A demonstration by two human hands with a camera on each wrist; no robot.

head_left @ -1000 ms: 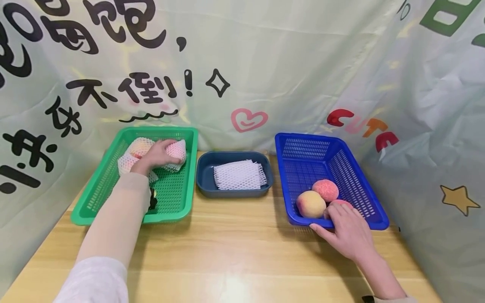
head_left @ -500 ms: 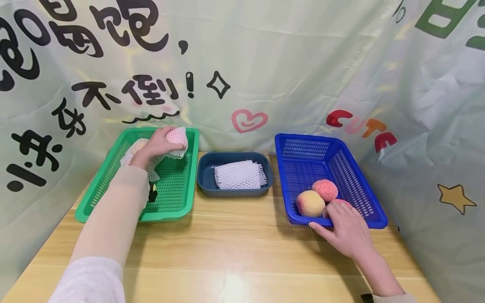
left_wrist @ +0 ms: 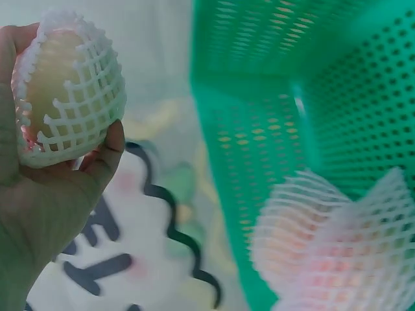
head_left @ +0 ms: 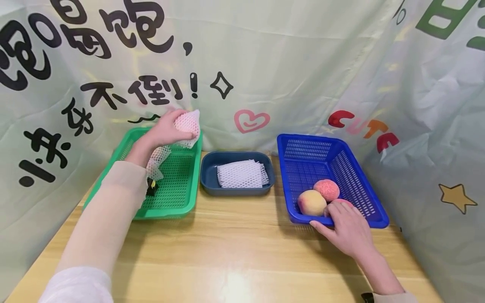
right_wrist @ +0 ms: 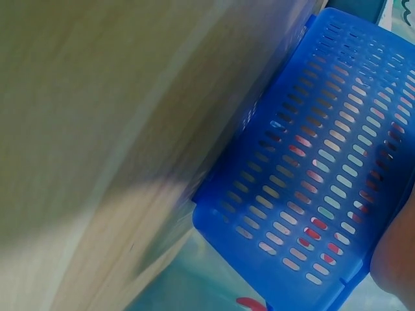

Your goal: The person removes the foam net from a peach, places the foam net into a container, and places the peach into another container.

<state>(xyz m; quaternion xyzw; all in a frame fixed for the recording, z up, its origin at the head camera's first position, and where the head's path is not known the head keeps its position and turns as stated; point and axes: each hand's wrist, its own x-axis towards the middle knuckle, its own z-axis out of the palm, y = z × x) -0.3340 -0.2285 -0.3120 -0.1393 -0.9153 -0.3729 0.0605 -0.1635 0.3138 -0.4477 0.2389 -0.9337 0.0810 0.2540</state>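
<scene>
My left hand (head_left: 166,130) grips a peach in a white foam net (head_left: 188,126), raised over the back of the green basket (head_left: 185,206). In the left wrist view the net wraps the yellowish peach (left_wrist: 61,84), with fingers and thumb around it. More netted peaches (left_wrist: 337,246) lie in the green basket, mostly hidden behind my left arm in the head view. My right hand (head_left: 348,227) holds the front rim of the blue basket (head_left: 318,147), thumb outside and fingers bent inside. A yellow peach (head_left: 312,203) and a pink peach (head_left: 326,190) sit there, another partly under my fingers.
Between the baskets stands a dark blue tray (head_left: 206,185) with flattened white foam nets (head_left: 242,174). A small black and yellow item (head_left: 152,187) lies in the green basket. The printed curtain (head_left: 303,63) hangs right behind the wooden table (head_left: 227,244).
My left hand has lifted the netted peach up from inside the green basket, moving slightly right. My right hand has stayed at the blue basket's rim.
</scene>
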